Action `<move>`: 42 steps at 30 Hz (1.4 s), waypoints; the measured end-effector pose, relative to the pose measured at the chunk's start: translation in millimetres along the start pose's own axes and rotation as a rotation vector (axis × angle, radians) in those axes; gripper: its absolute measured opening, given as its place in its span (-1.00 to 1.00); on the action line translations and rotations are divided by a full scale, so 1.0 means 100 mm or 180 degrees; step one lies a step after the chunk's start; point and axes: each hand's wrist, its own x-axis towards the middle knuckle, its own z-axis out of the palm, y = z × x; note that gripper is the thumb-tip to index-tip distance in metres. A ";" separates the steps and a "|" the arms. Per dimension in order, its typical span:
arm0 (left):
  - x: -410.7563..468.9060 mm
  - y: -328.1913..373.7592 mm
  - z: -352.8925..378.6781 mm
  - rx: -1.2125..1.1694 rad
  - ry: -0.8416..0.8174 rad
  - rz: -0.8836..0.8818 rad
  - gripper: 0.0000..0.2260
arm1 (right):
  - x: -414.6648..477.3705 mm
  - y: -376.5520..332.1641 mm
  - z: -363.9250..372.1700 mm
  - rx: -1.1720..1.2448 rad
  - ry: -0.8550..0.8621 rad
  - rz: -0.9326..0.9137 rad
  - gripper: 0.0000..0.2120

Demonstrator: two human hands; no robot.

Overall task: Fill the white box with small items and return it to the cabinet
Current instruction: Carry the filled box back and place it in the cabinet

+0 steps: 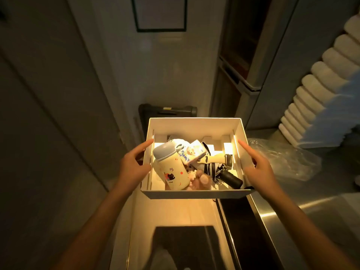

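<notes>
Risks: the box (194, 194) hangs in the air, squeezed only between two palms, with nothing seen under it. The left hand (134, 166) lies flat on the left wall and the right hand (259, 170) on the right wall. Fingers on both are mostly straight, index fingers run along the rim, and neither hand curls round anything. If the squeeze eases, the thin walls could bow and the box could slip. The load is uneven, with a heavy-looking bottle (171, 172) on the left, so the box could tip that way. Its near right corner sits over the left edge of the steel table (311, 221) and could catch there on the way down into the lit cabinet (175, 213) below.

The box is white, open-topped, rectangular and shallow, with an inner liner along the walls. It looks well filled. The cream bottle with a blue cap leans left of centre, a small carton (191, 152) rests on the pile, a folded umbrella (224, 170) lies to the right, and a plush (200, 180) sits near the front wall. Nothing pokes above the rim.
</notes>
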 end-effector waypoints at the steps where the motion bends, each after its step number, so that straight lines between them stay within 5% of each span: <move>1: 0.24 0.01 0.06 0.0019 -0.0087 0.0031 -0.41 | 0.13 0.00 0.00 -0.0012 0.0142 0.0066 -0.24; 9: 1.99 0.33 0.78 0.0056 -0.1276 0.1062 -0.44 | 0.72 -0.10 -0.10 0.0043 0.1365 0.0621 -0.30; 15: 2.61 0.72 1.63 -0.0058 -0.2205 0.1264 -0.42 | 0.63 -0.10 -0.31 0.0319 0.2314 0.1203 -0.31; 30: 1.91 1.56 3.56 -0.0571 -0.4206 0.1876 -0.36 | -0.59 0.04 -0.88 0.0053 0.4082 0.1877 -0.17; 42: 1.15 1.90 4.09 -0.0924 -0.5790 0.2521 -0.30 | -1.17 -0.42 -0.14 -0.0454 0.5522 0.2480 -0.17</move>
